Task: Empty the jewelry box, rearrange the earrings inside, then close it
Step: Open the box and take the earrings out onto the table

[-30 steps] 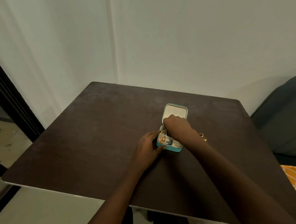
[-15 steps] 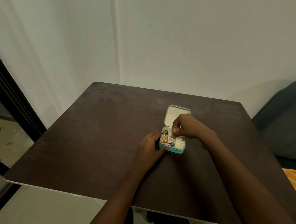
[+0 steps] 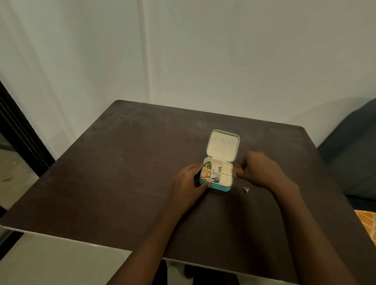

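A small teal jewelry box lies open in the middle of the dark table, its cream-lined lid tipped back. Its left compartments hold a gold earring, a copper-coloured one and silver pieces. My left hand grips the box's left side, thumb at the front corner. My right hand hovers just right of the box, blurred, fingers curled; I cannot see whether they pinch anything. A small triangular earring lies on the table right of the box.
A dark upholstered seat stands past the table's right edge, with an orange patterned cloth below it. White walls meet in a corner behind the table. A black frame runs down the left side.
My right hand has come out of the box and moved to its right. The box's compartments and the triangular earring on the table are now uncovered. My left hand stays on the box.
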